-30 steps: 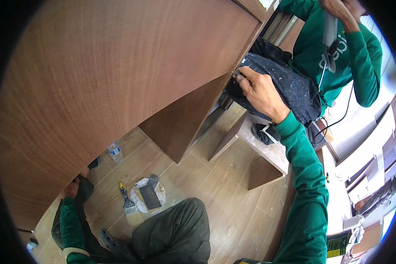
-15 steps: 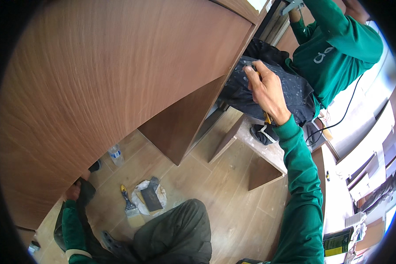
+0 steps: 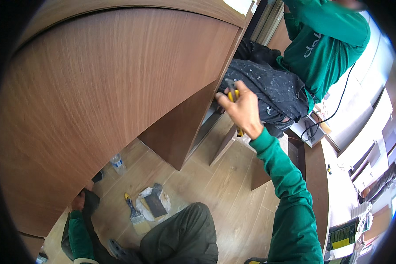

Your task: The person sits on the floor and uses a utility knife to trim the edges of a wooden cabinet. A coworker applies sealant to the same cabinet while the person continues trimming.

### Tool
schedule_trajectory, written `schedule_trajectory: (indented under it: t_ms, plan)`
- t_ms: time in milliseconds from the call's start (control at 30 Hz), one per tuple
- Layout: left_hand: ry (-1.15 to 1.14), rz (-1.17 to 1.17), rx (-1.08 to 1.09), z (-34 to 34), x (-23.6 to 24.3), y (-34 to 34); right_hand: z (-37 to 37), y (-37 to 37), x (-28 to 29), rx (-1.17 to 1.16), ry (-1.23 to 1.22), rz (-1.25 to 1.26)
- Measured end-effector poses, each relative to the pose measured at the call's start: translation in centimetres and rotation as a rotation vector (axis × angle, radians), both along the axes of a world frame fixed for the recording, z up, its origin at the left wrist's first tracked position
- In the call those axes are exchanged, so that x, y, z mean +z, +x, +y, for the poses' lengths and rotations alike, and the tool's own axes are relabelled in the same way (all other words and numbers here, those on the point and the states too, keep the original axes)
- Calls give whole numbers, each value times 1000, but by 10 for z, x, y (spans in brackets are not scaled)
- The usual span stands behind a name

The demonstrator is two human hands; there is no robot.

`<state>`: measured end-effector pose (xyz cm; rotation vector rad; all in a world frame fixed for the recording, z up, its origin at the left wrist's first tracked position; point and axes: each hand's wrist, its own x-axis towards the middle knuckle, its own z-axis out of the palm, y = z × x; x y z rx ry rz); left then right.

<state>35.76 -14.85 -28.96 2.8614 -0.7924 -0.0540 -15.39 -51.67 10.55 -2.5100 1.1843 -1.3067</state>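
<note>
My right hand (image 3: 244, 110) is closed around a yellow and black utility knife (image 3: 234, 95), its grey tip pointing up toward the panel's right edge. The hand hovers beside that edge, in front of a co-worker's paint-spotted dark trousers (image 3: 268, 86). A large brown wood-grain panel (image 3: 119, 75) fills the upper left. At its lower left edge is my left hand (image 3: 78, 201), close to my knee; the panel hides its fingers, so I cannot make out its grip.
On the tiled floor lie a paintbrush (image 3: 133, 209) with a yellow-tipped handle and a dark sanding block (image 3: 155, 204) on a white lid. A plastic bottle (image 3: 118, 163) stands beyond. The co-worker in a green sweater (image 3: 325, 57) is by a low wooden bench (image 3: 262, 174). A black cable (image 3: 341, 116) hangs at right.
My right hand has moved left and down with the knife, closer to the panel's right edge. The view has shifted slightly. My left hand stays by the panel's lower edge.
</note>
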Motion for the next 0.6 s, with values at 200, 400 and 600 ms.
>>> schedule_trajectory:
  t_ms: [200,400,600]
  plan:
    - [26,-9,-22,1,-4,3,4,-9,60,188,146,-104]
    - [51,-7,59,-7,7,-7,-14,-9,83,169,29,82]
    - [48,9,45,-8,8,-9,-17,-6,96,136,20,138]
